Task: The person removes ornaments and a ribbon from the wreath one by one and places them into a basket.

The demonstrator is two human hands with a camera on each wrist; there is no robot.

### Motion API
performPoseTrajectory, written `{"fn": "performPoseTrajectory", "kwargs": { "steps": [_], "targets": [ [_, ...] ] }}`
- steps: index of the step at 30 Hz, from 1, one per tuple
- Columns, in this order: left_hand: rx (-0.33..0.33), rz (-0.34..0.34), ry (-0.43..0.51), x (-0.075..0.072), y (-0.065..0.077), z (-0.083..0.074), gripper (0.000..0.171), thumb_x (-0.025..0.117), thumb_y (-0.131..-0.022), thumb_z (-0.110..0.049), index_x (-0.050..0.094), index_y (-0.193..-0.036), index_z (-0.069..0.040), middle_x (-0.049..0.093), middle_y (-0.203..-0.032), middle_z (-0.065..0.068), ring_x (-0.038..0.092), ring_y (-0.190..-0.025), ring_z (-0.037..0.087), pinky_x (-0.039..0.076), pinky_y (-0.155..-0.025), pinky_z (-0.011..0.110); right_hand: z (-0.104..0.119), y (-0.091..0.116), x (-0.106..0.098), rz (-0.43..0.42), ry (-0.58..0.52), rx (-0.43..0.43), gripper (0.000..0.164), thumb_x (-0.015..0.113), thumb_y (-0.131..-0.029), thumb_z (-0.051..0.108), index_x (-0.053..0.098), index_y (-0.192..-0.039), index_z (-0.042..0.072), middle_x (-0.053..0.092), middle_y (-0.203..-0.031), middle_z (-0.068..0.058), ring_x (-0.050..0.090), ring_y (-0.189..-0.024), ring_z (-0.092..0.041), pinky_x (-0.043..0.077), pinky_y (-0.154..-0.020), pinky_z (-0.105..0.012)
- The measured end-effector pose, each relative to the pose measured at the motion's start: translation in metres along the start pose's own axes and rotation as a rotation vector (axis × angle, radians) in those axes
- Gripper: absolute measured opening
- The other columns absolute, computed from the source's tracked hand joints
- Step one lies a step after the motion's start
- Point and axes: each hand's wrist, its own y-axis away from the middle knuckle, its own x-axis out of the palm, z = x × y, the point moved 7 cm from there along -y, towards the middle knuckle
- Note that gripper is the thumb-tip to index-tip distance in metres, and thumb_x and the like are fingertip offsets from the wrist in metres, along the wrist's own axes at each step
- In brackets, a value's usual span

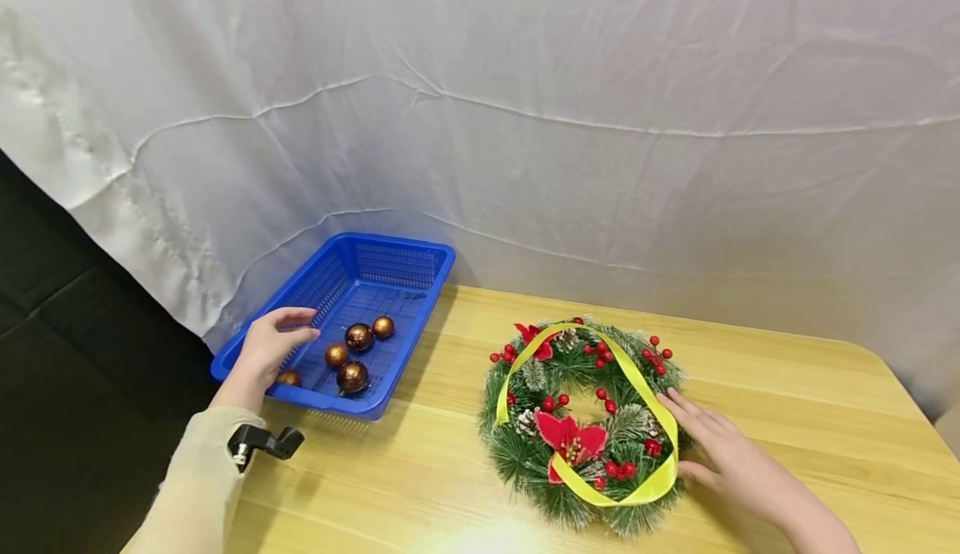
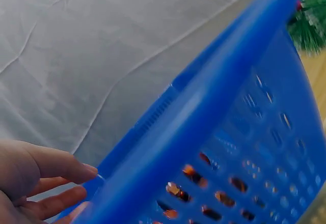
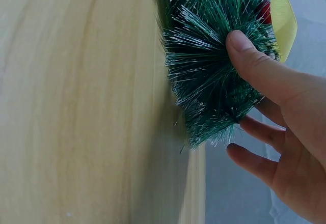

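Grip, L hand: thumb & fingers apart, over 8 o'clock of basket.
Grip, R hand: fingers extended, touching wreath @ 3 o'clock.
Wreath: we log it on tbl., 5 o'clock, head view.

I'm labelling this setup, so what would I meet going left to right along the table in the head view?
Blue basket holding brown baubles → wreath with yellow ribbon → right hand.

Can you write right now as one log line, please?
left hand: over basket | right hand: touching wreath edge | balls: in basket | ribbon: lying on wreath
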Motion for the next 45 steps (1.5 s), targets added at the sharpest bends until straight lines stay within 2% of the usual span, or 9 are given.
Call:
{"fn": "performPoseTrajectory", "kwargs": {
  "steps": [4,7,9,16,21,27,34,39,45],
  "targets": [
    [0.027,-0.015,0.058,0.002,0.0,-0.009,0.049,0.067,-0.082,-0.019,0.051,-0.123,0.002,0.056,-0.112,0.005,0.05,-0.092,0.003,0.042,-0.081,0.021,0.0,0.0,0.0,-0.002,0.002,0.003,0.081,0.068,-0.076,0.039,0.027,-0.143,0.019,0.028,-0.145,-0.013,0.037,-0.121,-0.041,0.038,-0.086,-0.061],
    [0.063,-0.004,0.126,0.009,0.0,-0.021,0.049,0.068,-0.082,-0.017,0.051,-0.123,0.003,0.056,-0.101,-0.01,0.053,-0.088,-0.001,0.043,-0.078,0.016,0.0,0.0,-0.001,-0.004,0.003,0.004,0.081,0.068,-0.076,0.039,0.027,-0.143,0.019,0.028,-0.145,-0.013,0.037,-0.12,-0.041,0.039,-0.086,-0.061],
    [0.081,0.013,0.173,0.015,0.0,-0.03,0.048,0.067,-0.082,-0.015,0.05,-0.123,0.004,0.055,-0.099,-0.013,0.055,-0.086,-0.002,0.043,-0.078,0.014,0.0,0.0,-0.001,-0.004,0.003,0.006,0.081,0.067,-0.076,0.04,0.027,-0.143,0.019,0.028,-0.145,-0.013,0.037,-0.121,-0.041,0.039,-0.086,-0.061],
    [0.129,0.062,0.263,0.04,0.003,-0.064,0.048,0.068,-0.081,-0.013,0.051,-0.122,0.004,0.057,-0.105,-0.006,0.058,-0.088,0.001,0.045,-0.08,0.015,0.001,-0.001,-0.003,-0.01,-0.003,0.007,0.08,0.066,-0.077,0.042,0.027,-0.143,0.02,0.028,-0.145,-0.012,0.036,-0.122,-0.04,0.037,-0.088,-0.061],
    [0.163,0.11,0.297,0.064,0.005,-0.088,0.047,0.07,-0.079,-0.011,0.053,-0.121,0.003,0.059,-0.105,-0.002,0.056,-0.093,0.006,0.046,-0.078,0.017,0.001,-0.001,-0.004,-0.013,-0.008,0.009,0.08,0.067,-0.076,0.041,0.028,-0.143,0.02,0.029,-0.145,-0.012,0.036,-0.122,-0.04,0.037,-0.089,-0.061],
    [0.179,0.186,0.353,0.102,0.008,-0.111,0.043,0.07,-0.078,-0.007,0.056,-0.118,0.0,0.059,-0.107,0.004,0.057,-0.092,0.013,0.046,-0.069,0.02,0.0,0.0,-0.003,-0.011,-0.001,0.005,0.081,0.067,-0.076,0.04,0.028,-0.143,0.019,0.029,-0.145,-0.013,0.037,-0.121,-0.041,0.038,-0.087,-0.061],
    [0.217,0.293,0.405,0.155,0.004,-0.143,0.04,0.068,-0.077,0.001,0.057,-0.115,0.002,0.06,-0.111,0.013,0.056,-0.101,0.03,0.047,-0.087,0.031,0.0,0.0,-0.003,-0.019,-0.003,0.003,0.081,0.067,-0.075,0.041,0.028,-0.143,0.019,0.03,-0.144,-0.013,0.037,-0.12,-0.041,0.038,-0.087,-0.061],
    [0.199,0.352,0.345,0.195,0.004,-0.16,0.039,0.07,-0.076,-0.002,0.06,-0.114,-0.004,0.062,-0.11,0.01,0.059,-0.098,0.023,0.046,-0.088,0.035,-0.001,0.001,-0.001,-0.022,0.007,-0.002,0.081,0.066,-0.076,0.043,0.029,-0.143,0.019,0.03,-0.144,-0.013,0.038,-0.121,-0.04,0.038,-0.087,-0.06],
    [0.205,0.422,0.335,0.24,0.005,-0.171,0.036,0.07,-0.076,-0.003,0.063,-0.111,-0.008,0.063,-0.109,0.008,0.06,-0.095,0.02,0.049,-0.084,0.032,0.0,0.001,0.0,-0.022,0.002,-0.005,0.08,0.065,-0.076,0.044,0.029,-0.143,0.018,0.03,-0.144,-0.014,0.037,-0.121,-0.04,0.038,-0.089,-0.06]
  ]
}}
